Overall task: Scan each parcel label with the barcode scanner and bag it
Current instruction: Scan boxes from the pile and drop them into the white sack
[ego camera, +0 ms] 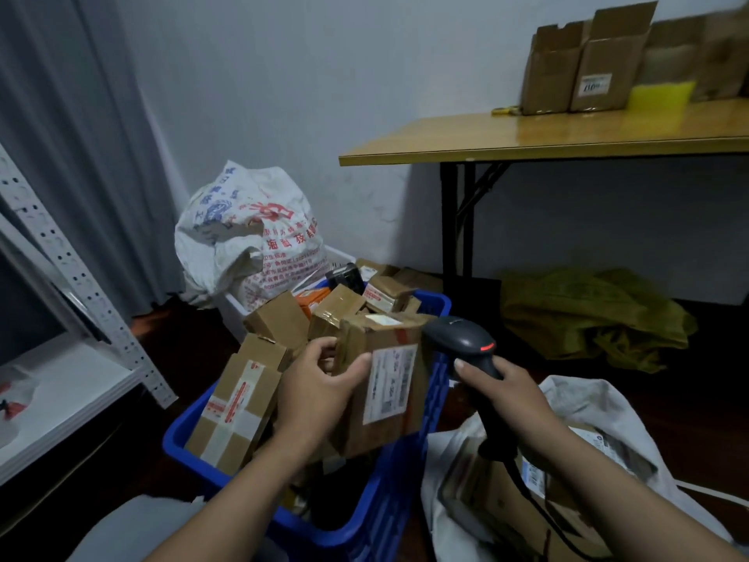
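My left hand (320, 379) grips a brown cardboard parcel (385, 403) above the blue crate (389, 517), its white label (390, 383) turned toward me and to the right. My right hand (506, 393) holds the black barcode scanner (462, 338) by its handle. The scanner head sits just right of the parcel, with a red light glowing on it. Its cable runs down over an open white sack (600, 411) at lower right, where several labelled parcels (531, 476) lie inside.
The blue crate is piled with several taped cardboard boxes (235, 411). A printed white sack (251, 233) stands behind it by the wall. A wooden folding table (527, 139) with open cartons is at upper right, an olive cloth (587, 314) lies beneath it, and white shelving (60, 383) is left.
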